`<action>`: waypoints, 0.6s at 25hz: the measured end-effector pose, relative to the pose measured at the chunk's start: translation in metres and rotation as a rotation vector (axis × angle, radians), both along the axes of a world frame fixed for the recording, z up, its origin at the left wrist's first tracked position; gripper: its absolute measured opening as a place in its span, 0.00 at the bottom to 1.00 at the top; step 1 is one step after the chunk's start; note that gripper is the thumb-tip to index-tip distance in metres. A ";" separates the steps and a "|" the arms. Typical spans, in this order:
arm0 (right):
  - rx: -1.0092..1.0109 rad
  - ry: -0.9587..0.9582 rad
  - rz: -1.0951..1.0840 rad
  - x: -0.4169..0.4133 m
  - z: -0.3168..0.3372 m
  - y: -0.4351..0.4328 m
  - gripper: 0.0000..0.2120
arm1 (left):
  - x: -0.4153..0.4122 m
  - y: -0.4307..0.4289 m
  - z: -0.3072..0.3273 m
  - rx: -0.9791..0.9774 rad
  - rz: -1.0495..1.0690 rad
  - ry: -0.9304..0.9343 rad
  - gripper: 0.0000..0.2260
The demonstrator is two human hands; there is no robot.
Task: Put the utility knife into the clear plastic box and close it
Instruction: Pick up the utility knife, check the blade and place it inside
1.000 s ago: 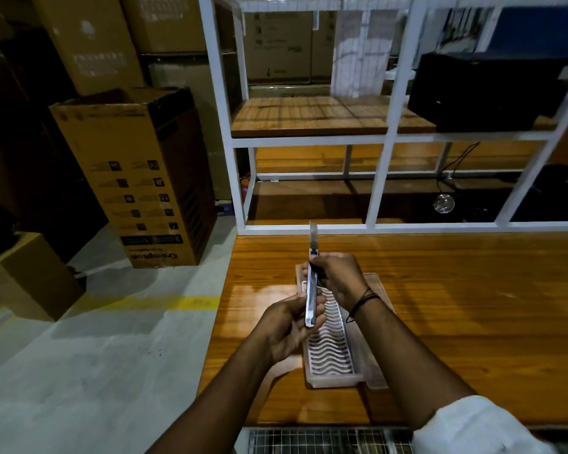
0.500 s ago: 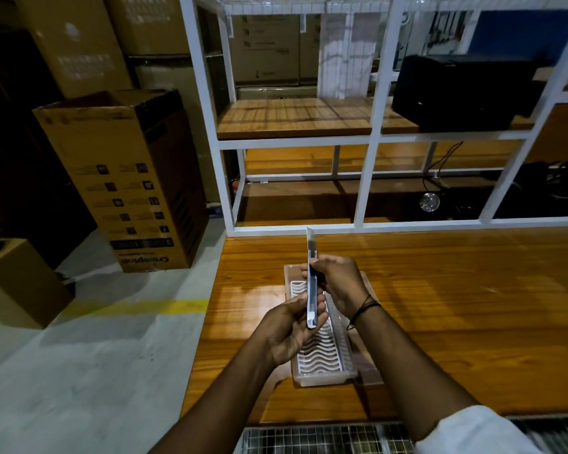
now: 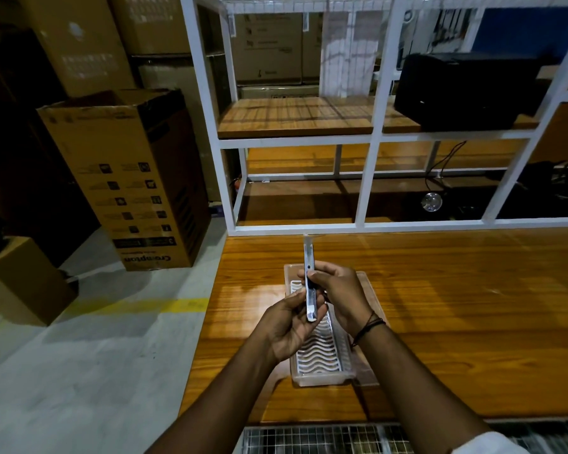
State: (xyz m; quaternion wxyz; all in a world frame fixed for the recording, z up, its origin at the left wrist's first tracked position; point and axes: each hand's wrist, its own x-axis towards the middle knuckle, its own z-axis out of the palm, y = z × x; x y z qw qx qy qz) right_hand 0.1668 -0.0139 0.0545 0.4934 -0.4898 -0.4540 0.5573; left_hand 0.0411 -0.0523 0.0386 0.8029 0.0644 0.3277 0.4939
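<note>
Both hands, left hand (image 3: 291, 322) and right hand (image 3: 340, 294), grip the utility knife (image 3: 310, 280) above the open clear plastic box (image 3: 322, 352) on the wooden table (image 3: 456, 306).

My two forearms are bare. A thin dark cord bracelet (image 3: 368, 327) circles my right wrist, and a white sleeve (image 3: 492, 444) covers my right upper arm at the frame's lower edge.

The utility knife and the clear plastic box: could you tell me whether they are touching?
Cannot tell. In the head view both hands hold the utility knife over the clear plastic box, and no gap or contact shows plainly.
</note>
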 end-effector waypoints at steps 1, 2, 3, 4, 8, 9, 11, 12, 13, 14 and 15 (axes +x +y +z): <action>-0.002 -0.002 0.005 0.001 -0.002 -0.001 0.11 | 0.000 0.001 0.000 0.000 0.001 0.000 0.10; 0.000 -0.005 0.009 0.001 -0.004 -0.001 0.12 | 0.001 0.001 0.001 -0.003 0.003 -0.002 0.11; 0.006 -0.003 0.013 0.002 -0.007 -0.002 0.12 | 0.001 0.002 0.001 -0.008 0.007 -0.005 0.11; 0.009 0.004 0.015 0.003 -0.009 -0.002 0.12 | 0.002 0.002 0.001 -0.015 0.013 -0.010 0.13; 0.008 0.001 0.008 0.005 -0.015 -0.002 0.15 | 0.004 0.005 -0.002 -0.040 0.027 -0.022 0.14; 0.008 -0.005 0.008 0.005 -0.017 -0.002 0.16 | 0.004 0.006 -0.002 -0.035 0.018 -0.022 0.13; 0.005 -0.008 0.012 0.006 -0.019 -0.001 0.19 | 0.005 0.005 0.000 -0.026 0.009 -0.028 0.11; 0.005 -0.007 0.015 0.007 -0.020 -0.001 0.20 | 0.006 0.005 0.001 -0.019 0.011 -0.030 0.10; 0.006 -0.003 0.019 0.007 -0.021 -0.001 0.21 | 0.006 0.005 0.002 -0.012 0.016 -0.030 0.10; 0.007 0.001 0.023 0.008 -0.022 -0.001 0.21 | 0.007 0.006 0.002 -0.007 0.024 -0.029 0.10; 0.008 0.005 0.026 0.008 -0.023 -0.001 0.22 | 0.007 0.006 0.002 -0.003 0.029 -0.031 0.10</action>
